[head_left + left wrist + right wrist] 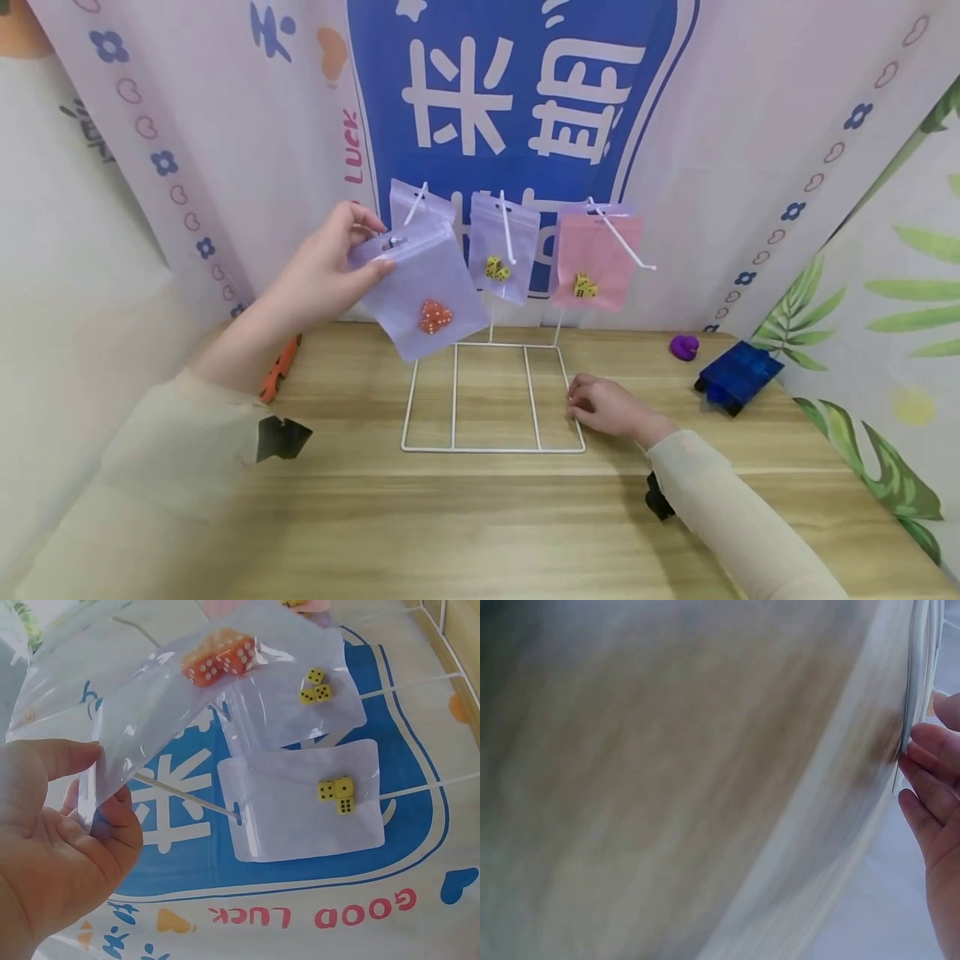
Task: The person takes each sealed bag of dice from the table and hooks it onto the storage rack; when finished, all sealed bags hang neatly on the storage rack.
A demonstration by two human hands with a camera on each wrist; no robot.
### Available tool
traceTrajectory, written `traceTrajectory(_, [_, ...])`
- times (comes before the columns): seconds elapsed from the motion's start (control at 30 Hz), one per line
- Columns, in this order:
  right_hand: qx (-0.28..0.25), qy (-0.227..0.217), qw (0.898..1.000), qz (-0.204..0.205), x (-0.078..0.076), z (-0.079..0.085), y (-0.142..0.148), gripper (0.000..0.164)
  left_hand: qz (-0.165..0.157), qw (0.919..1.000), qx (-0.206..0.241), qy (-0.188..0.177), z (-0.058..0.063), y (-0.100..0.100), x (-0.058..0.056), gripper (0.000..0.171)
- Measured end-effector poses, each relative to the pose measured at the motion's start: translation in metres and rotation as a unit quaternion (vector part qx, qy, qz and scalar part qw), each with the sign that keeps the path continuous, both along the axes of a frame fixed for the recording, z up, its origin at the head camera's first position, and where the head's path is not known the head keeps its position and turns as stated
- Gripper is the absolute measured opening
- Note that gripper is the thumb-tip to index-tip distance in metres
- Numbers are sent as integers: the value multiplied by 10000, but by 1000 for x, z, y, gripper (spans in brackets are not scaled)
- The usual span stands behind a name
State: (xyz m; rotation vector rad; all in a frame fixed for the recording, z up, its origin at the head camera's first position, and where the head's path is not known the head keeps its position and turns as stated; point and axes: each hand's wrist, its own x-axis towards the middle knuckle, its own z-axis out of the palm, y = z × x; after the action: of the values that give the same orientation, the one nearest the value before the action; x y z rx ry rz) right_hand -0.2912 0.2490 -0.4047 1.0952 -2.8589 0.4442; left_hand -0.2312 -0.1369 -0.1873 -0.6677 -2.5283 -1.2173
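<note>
A lilac zip bag (408, 287) with orange dice (435, 317) inside hangs tilted from my left hand (326, 258), which pinches its top edge between thumb and fingers. Its slot is close to the left hook (415, 204) of a white wire rack (493, 451); whether the hook passes through it I cannot tell. Behind it, another lilac bag (304, 802) with yellow dice (337, 791) hangs on that hook. My right hand (607, 406) grips the right side wire of the rack's base, with its fingers curled there.
On the middle hook hangs a lilac bag (504, 237) with yellow dice; a pink bag (600, 258) hangs in front of a lilac one at right. A purple duck (684, 347) and blue box (738, 377) sit right on the table (480, 533). An orange item (281, 367) lies left.
</note>
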Motion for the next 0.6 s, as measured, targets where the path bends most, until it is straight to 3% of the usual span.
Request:
traceTrajectory(0.13, [-32,97,9999,3,-1,-3,1,8,91,9999,3,-122,0,0,-4,33])
traceTrajectory(0.27, [-48,191,9998,59,-2,-2,2,8,161,9993,-313,107,0,-1,-12,31])
traceTrajectory(0.43, [-24,151,9999,74,-1,-1,2,9,112,9940,-887,637,-2,-3,-33,28])
traceTrajectory(0.6, [-39,129,9998,109,-1,-1,2,8,40,9866,-1379,870,0,-2,-54,27])
